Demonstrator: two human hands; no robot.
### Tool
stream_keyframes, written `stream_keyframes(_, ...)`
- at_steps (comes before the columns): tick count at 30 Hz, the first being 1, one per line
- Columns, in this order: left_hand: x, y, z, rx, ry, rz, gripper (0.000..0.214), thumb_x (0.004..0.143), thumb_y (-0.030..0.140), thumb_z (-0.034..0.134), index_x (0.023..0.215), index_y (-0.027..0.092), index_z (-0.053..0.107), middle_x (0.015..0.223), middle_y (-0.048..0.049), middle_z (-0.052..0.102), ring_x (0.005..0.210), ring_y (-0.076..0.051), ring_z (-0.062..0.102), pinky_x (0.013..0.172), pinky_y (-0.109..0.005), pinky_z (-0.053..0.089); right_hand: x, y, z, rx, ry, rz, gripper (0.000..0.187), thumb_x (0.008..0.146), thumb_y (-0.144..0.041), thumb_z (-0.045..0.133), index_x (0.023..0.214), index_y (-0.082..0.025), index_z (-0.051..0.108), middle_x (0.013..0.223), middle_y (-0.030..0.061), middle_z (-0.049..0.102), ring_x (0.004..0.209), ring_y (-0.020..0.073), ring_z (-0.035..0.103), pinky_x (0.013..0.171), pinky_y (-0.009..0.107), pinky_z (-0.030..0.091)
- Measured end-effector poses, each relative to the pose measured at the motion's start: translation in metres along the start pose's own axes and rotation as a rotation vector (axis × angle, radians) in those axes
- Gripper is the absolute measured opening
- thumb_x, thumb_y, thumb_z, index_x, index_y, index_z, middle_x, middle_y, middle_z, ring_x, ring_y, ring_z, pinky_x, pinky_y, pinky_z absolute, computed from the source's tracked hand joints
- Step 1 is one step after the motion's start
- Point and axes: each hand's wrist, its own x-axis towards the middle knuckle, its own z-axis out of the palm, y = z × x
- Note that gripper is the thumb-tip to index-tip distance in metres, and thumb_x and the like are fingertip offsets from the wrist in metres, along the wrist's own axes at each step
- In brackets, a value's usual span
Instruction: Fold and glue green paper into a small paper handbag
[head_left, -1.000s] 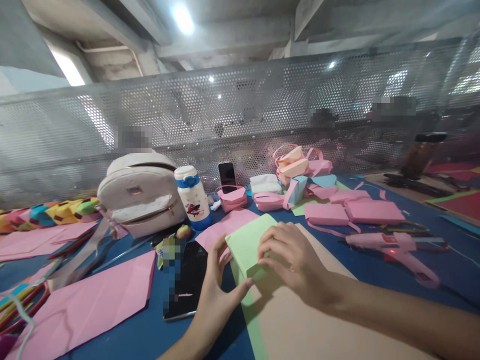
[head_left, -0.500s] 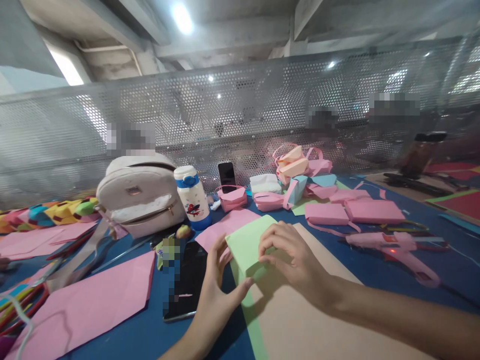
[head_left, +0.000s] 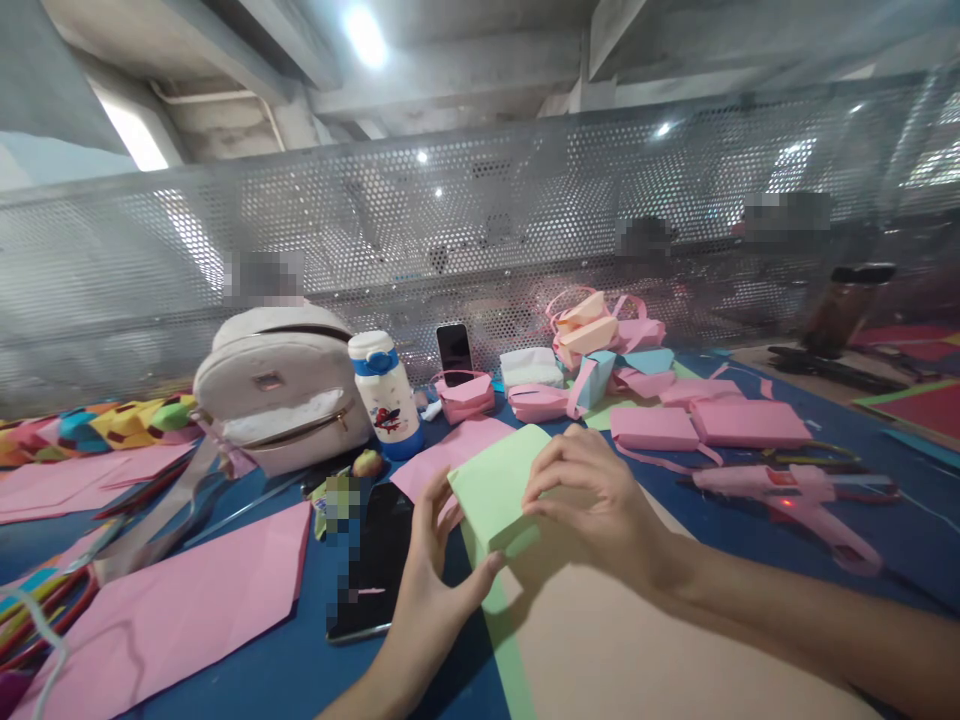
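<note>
A light green folded paper piece (head_left: 495,490), with a flat top and a narrow bent side, is held above a large beige sheet (head_left: 600,640). My left hand (head_left: 439,580) grips its left side, fingers at the far-left corner and thumb at the near corner. On its right side my right hand (head_left: 592,500) pinches the edge between thumb and curled fingers. Beneath the beige sheet, a strip of green sheet (head_left: 510,670) shows along the left. Close to my left hand lies a dark phone (head_left: 379,570).
Pink sheets (head_left: 195,600) lie at left, near a white backpack (head_left: 285,390) and a bottle (head_left: 386,400). Folded pink paper boxes (head_left: 746,423) and a pink glue gun (head_left: 802,510) with a lit red light are at right. A perforated metal panel (head_left: 480,220) stands behind.
My right hand has shifted slightly right along the green paper, and its fingers have closed at the edge. More of the flat top shows now. My left hand has barely moved.
</note>
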Motion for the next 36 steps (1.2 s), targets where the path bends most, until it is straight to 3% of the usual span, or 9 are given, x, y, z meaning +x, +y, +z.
stream_keyframes(9, 0.001, 0.002, -0.001, -0.020, -0.002, -0.009, 0.072, 0.080, 0.043, 0.076, 0.140, 0.030, 0.037, 0.149, -0.0110, 0.044, 0.142, -0.032, 0.040, 0.113, -0.049, 0.039, -0.004, 0.005, -0.001, -0.136, -0.012, -0.186, 0.007, 0.093, -0.024, 0.071, 0.087, -0.023, 0.073, 0.083, -0.0011, 0.069, 0.077, 0.0169, 0.047, 0.075, 0.034, 0.030)
stream_keyframes(15, 0.000, 0.002, 0.001, -0.013, 0.006, 0.004, 0.072, 0.080, 0.042, 0.076, 0.140, 0.031, 0.038, 0.148, -0.0106, 0.045, 0.141, -0.033, 0.041, 0.112, -0.049, 0.041, -0.005, -0.001, 0.001, -0.226, -0.098, -0.168, 0.013, 0.100, -0.019, 0.056, 0.090, -0.019, 0.064, 0.092, 0.0033, 0.067, 0.082, 0.0183, 0.050, 0.076, 0.035, 0.030)
stream_keyframes(21, -0.002, 0.003, 0.001, 0.003, -0.002, -0.005, 0.073, 0.081, 0.043, 0.074, 0.142, 0.030, 0.036, 0.149, -0.0107, 0.045, 0.140, -0.033, 0.042, 0.113, -0.048, 0.041, -0.007, -0.005, 0.006, -0.132, -0.139, -0.028, 0.010, 0.100, -0.019, 0.052, 0.092, -0.020, 0.057, 0.097, 0.0031, 0.064, 0.088, 0.0188, 0.053, 0.080, 0.034, 0.032)
stream_keyframes(26, 0.000, 0.000, 0.000, -0.021, 0.010, -0.050, 0.073, 0.082, 0.042, 0.074, 0.142, 0.029, 0.035, 0.150, -0.0113, 0.044, 0.141, -0.032, 0.042, 0.112, -0.047, 0.041, -0.007, -0.001, 0.006, -0.019, -0.081, 0.062, 0.018, 0.104, -0.033, 0.047, 0.093, -0.022, 0.056, 0.097, 0.0037, 0.063, 0.094, 0.0209, 0.054, 0.084, 0.035, 0.035)
stream_keyframes(33, 0.000, -0.001, -0.001, -0.020, -0.005, -0.035, 0.074, 0.081, 0.041, 0.076, 0.141, 0.028, 0.035, 0.152, -0.0125, 0.041, 0.142, -0.034, 0.039, 0.116, -0.052, 0.035, -0.010, -0.013, 0.005, 0.160, -0.083, 0.056, 0.023, 0.104, -0.032, 0.049, 0.091, -0.022, 0.064, 0.079, 0.0004, 0.065, 0.075, 0.0154, 0.055, 0.072, 0.029, 0.040)
stream_keyframes(36, -0.002, -0.002, -0.002, -0.016, -0.006, -0.021, 0.076, 0.080, 0.039, 0.077, 0.142, 0.028, 0.034, 0.152, -0.0121, 0.040, 0.143, -0.034, 0.038, 0.118, -0.052, 0.033, -0.016, -0.021, 0.010, 0.309, -0.151, 0.166, 0.024, 0.102, -0.033, 0.054, 0.090, -0.022, 0.071, 0.078, 0.0012, 0.067, 0.074, 0.0145, 0.058, 0.071, 0.027, 0.047)
